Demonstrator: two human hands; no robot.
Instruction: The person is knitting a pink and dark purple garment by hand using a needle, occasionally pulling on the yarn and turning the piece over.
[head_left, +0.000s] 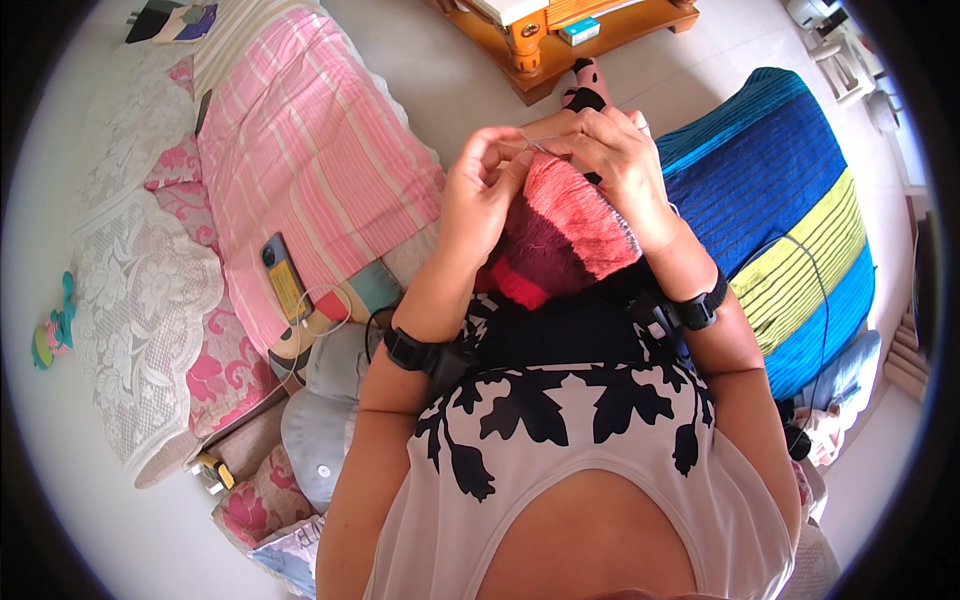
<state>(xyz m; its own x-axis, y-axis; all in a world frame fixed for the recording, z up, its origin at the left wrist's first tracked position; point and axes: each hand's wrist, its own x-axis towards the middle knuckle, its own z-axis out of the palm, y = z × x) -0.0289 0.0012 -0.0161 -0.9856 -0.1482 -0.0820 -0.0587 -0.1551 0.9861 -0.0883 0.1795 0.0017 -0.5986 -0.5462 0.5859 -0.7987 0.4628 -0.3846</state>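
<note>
A knitted piece (574, 217) in coral, maroon and bright red hangs above my lap between both hands. My left hand (484, 184) grips its upper left corner, thumb and forefinger pinched together. On the other side, my right hand (619, 161) holds the upper edge, its fingers bent over the work. Thin knitting needles (538, 145) cross between the fingertips; parts of them are hidden by my fingers. A row of pale stitches (621, 225) runs down the right edge of the knitting.
A smartphone (285, 277) with a white cable lies on the pink striped cover (315, 142) at left. At right is a blue and yellow striped cover (757, 165) with a dark cable across it. A wooden table (525, 56) stands ahead, near my slippered foot (589, 84).
</note>
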